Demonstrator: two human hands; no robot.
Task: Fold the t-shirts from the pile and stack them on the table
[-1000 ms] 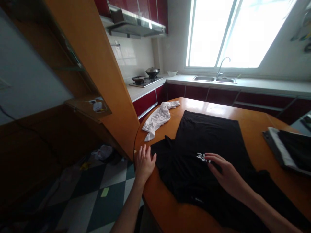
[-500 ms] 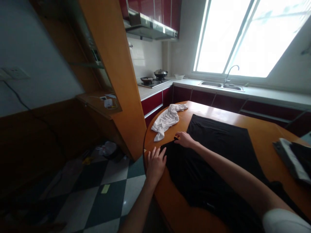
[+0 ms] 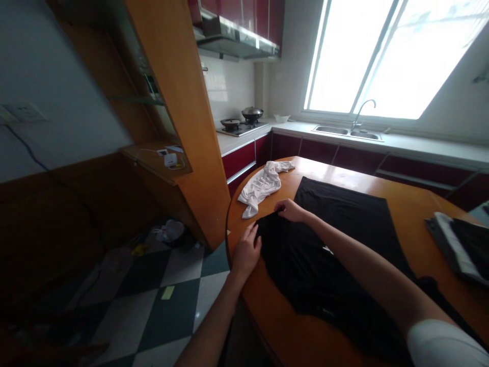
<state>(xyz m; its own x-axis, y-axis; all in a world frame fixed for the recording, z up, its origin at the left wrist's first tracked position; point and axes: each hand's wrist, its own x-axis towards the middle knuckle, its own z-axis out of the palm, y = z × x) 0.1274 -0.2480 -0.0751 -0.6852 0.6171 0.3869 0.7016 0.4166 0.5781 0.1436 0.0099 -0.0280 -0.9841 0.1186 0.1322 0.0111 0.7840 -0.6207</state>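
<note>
A black shirt (image 3: 344,204) lies spread across the round wooden table (image 3: 282,326), its far part flat and its near part wrinkled. My right hand (image 3: 292,210) pinches the edge of the sleeve end and lifts it slightly. At the sleeve's other corner, close to the table's left rim, my left hand (image 3: 247,250) has its fingers closed on the cloth. A small white mark shows on the shirt beside my right forearm. Just beyond my hands rests a crumpled white garment (image 3: 263,186), touched by neither.
Folded clothes (image 3: 458,244) are stacked at the table's right. A wooden cabinet (image 3: 202,204) stands close on the left. Behind are a counter with a sink (image 3: 347,133) and a stove (image 3: 242,128) with pans. A bag (image 3: 171,232) lies on the checkered floor.
My right hand has closed on the sleeve edge and raised it a little. My left fingers, spread before, have curled onto the cloth. A white mark now shows on the shirt.
</note>
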